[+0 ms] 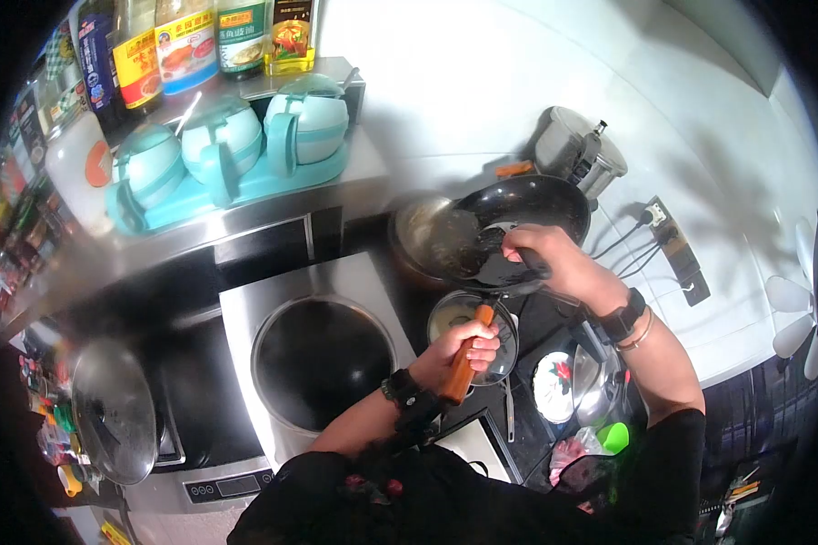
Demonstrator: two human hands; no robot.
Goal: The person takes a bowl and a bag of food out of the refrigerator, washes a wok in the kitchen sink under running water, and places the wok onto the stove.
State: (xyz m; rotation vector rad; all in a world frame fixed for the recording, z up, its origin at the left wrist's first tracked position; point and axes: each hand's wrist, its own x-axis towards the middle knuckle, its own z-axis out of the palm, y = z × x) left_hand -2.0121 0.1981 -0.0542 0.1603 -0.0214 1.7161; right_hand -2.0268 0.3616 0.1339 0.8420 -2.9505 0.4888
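Note:
My left hand (463, 352) is closed around the wooden handle (473, 350) of a black wok (554, 204). The wok is tilted, its left side over a metal pot (416, 232). My right hand (552, 257) is closed on the dark handle of a spatula (498, 263), whose blade reaches into the wok; its exact shape is blurred. Some brownish wet residue shows on the wok's left side. Just below the wok, a glass lid (482, 363) lies near my left hand.
An induction cooktop with a round dark plate (323, 363) sits at centre left. Further left stands a large glass lid (114, 413). Teal seasoning jars (223, 150) and sauce bottles (186, 50) line the shelf. Behind the wok is a steel pot (563, 141); a power strip (677, 250) hangs right.

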